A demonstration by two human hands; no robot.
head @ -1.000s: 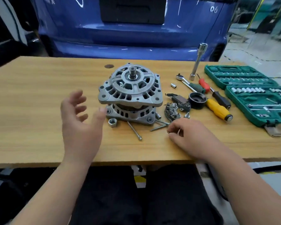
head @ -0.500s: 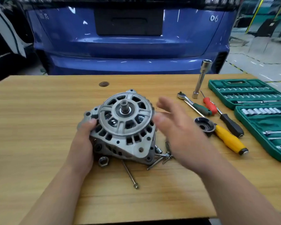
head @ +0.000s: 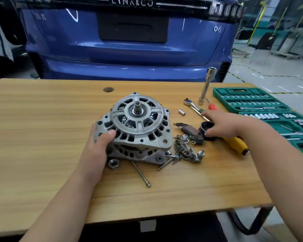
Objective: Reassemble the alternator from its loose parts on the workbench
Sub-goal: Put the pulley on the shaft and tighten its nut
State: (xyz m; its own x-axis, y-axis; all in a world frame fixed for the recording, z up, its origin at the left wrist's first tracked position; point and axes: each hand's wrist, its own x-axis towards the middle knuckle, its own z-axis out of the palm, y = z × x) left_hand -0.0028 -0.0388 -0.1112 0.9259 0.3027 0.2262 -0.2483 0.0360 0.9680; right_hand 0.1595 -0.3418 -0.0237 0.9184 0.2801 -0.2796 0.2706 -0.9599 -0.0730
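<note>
The grey alternator body point(head: 138, 130) sits mid-bench with its shaft pointing up, its upper housing tilted on the lower one. My left hand point(head: 99, 145) grips its left side, thumb on the ribbed rim. My right hand point(head: 220, 125) is over to the right, fingers closing around the black pulley point(head: 205, 127). Between them lie the brush holder point(head: 189, 129) and the rectifier plate point(head: 187, 151). A nut point(head: 113, 163), a long bolt point(head: 141, 174) and more bolts point(head: 170, 158) lie in front of the alternator.
A yellow-handled screwdriver point(head: 236, 144), red screwdriver point(head: 212, 107), ratchet point(head: 192, 105), small socket point(head: 181, 112) and upright socket extension point(head: 206, 85) lie right of the parts. An open green socket case point(head: 262, 109) fills the right end. A blue car point(head: 129, 41) stands behind the bench.
My right hand has left the alternator's right side and moved right onto the black pulley. My left hand still holds the alternator's left side.
</note>
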